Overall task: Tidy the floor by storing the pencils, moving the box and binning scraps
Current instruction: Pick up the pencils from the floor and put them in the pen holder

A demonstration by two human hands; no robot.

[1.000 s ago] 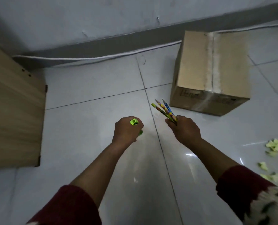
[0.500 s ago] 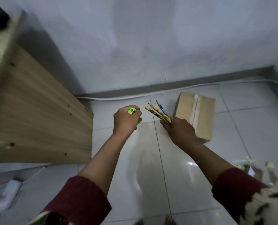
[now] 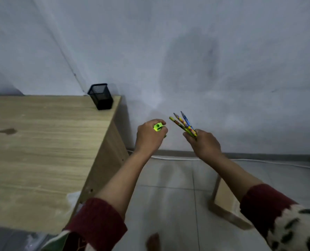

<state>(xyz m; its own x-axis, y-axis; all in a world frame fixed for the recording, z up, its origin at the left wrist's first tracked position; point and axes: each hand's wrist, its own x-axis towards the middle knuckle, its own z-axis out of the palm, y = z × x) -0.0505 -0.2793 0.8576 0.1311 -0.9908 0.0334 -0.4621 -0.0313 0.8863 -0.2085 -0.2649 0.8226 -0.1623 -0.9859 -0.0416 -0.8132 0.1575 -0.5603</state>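
Right hand (image 3: 204, 144) is gripping the pencils (image 3: 184, 125), left hand (image 3: 150, 136) clutching a sharpener (image 3: 158, 127), probably heading to that pencil cup (image 3: 101, 96) up-left of the fingers.

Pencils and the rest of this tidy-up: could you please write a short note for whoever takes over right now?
Left hand: grips a green sharpener.
Right hand: holds a bundle of pencils, tips up.
Black mesh pencil holder: upright at the far right corner of the wooden desk, left of both hands.
Cardboard box: on the floor, lower right, partly behind the right forearm.
Done: pencils are off the floor.
Left: drop the pencils into the holder, move the box, bin the scraps. Neither scraps nor a bin is in view.
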